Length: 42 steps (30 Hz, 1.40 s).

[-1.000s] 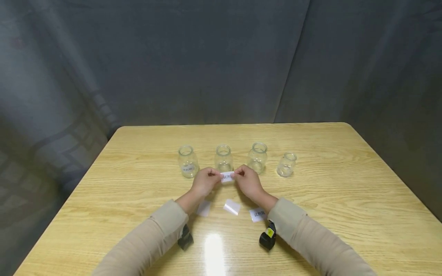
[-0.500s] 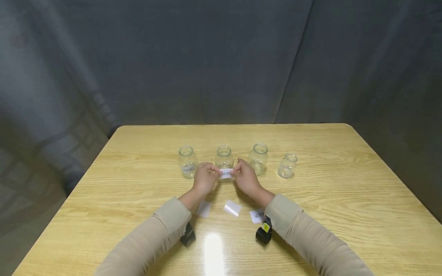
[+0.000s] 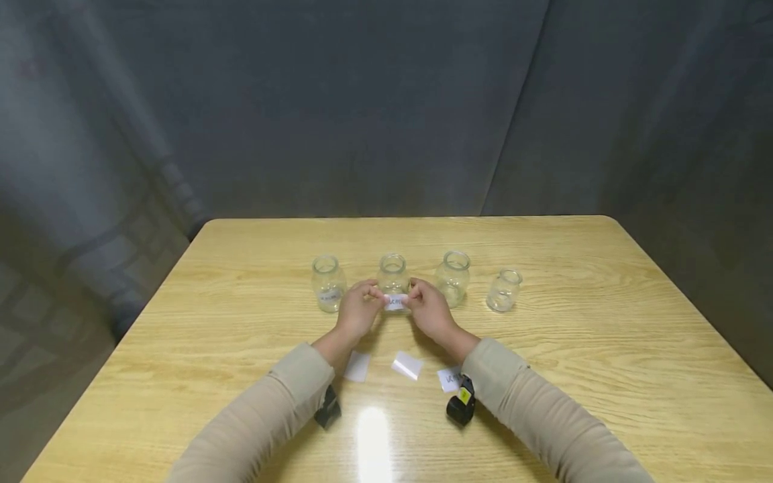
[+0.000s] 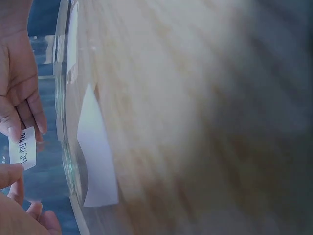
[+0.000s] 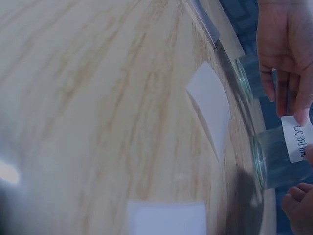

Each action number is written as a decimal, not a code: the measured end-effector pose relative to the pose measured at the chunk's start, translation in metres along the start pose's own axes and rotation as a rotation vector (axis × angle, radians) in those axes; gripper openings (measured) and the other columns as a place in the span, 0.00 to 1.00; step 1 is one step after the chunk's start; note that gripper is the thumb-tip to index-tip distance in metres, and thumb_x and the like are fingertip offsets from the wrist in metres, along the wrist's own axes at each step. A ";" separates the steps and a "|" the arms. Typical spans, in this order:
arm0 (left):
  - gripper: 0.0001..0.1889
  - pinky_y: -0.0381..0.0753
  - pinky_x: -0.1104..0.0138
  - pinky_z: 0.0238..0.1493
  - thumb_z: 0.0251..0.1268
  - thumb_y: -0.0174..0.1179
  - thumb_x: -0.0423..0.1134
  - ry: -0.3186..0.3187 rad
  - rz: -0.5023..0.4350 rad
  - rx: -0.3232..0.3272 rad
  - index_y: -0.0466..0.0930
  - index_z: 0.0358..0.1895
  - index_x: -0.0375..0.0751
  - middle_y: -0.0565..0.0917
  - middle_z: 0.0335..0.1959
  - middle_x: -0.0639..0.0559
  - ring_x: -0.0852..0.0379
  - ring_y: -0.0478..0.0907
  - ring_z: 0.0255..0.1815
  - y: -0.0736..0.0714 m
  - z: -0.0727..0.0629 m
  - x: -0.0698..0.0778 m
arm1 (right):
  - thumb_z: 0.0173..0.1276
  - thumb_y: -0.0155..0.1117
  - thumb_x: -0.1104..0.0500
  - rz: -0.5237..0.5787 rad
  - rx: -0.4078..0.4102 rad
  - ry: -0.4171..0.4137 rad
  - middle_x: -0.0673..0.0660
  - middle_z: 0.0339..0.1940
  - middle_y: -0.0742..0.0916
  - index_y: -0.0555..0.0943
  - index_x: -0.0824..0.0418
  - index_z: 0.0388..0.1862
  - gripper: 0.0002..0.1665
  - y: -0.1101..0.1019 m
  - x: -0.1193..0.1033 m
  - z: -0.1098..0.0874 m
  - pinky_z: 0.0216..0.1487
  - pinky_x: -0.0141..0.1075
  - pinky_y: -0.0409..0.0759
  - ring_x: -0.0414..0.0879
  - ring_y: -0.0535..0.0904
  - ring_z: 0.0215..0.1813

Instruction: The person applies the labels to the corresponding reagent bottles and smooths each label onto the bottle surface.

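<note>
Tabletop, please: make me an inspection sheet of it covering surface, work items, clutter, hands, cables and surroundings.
Surface: wood-grain table, with bright glare near its front.
Work items: held label with handwriting, in front of the second jar from the left; contact between them unclear. Leftmost jar bears a label; third jar and smaller rightmost jar show none. Nearer the person lie the left slip, middle slip and written right slip.
Clutter: nothing seen.
Hands: left hand and right hand pinch opposite ends of the held label.
Cables: nothing seen.
Surroundings: dark grey curtain behind the table.
</note>
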State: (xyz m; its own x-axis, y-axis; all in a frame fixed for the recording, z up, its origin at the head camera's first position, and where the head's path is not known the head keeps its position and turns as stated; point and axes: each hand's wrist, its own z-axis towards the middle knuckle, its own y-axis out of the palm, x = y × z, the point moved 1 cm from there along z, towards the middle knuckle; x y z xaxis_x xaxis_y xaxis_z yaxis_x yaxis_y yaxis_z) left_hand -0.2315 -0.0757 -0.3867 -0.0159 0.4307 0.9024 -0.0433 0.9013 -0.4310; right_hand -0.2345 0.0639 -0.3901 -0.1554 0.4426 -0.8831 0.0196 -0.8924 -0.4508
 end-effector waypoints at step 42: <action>0.23 0.74 0.69 0.43 0.47 0.60 0.28 0.141 0.026 -0.106 0.64 0.48 0.33 0.74 0.45 0.37 0.48 0.74 0.45 -0.009 0.006 0.000 | 0.52 0.63 0.64 -0.254 -0.009 -0.126 0.65 0.40 0.81 0.63 0.67 0.59 0.34 -0.002 0.003 0.003 0.43 0.38 0.75 0.52 0.77 0.43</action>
State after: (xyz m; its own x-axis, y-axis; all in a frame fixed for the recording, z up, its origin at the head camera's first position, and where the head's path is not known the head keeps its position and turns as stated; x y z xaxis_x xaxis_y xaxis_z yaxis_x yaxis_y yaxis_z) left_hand -0.2370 -0.0844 -0.3827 0.1248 0.4496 0.8845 0.0611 0.8863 -0.4591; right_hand -0.2380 0.0673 -0.3914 -0.2777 0.6369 -0.7192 -0.0269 -0.7535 -0.6569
